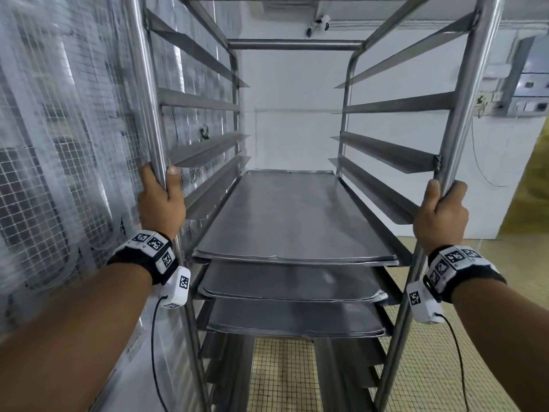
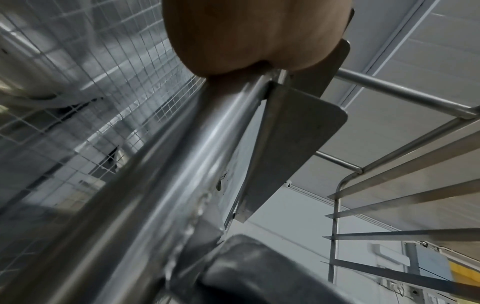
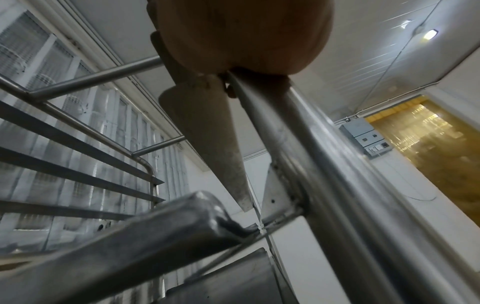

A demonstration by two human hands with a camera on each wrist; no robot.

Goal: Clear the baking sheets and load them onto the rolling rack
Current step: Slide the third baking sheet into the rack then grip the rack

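The left hand (image 1: 162,200) wraps its fingers round the tall steel rolling rack's (image 1: 297,44) left front post; the right hand (image 1: 441,215) grips the right post. Three flat grey metal baking sheets (image 1: 285,215) sit stacked on runners at frame centre, above yellowish tiled floor (image 1: 282,373).

Head down, wrists up rack (image 1: 454,120) posts
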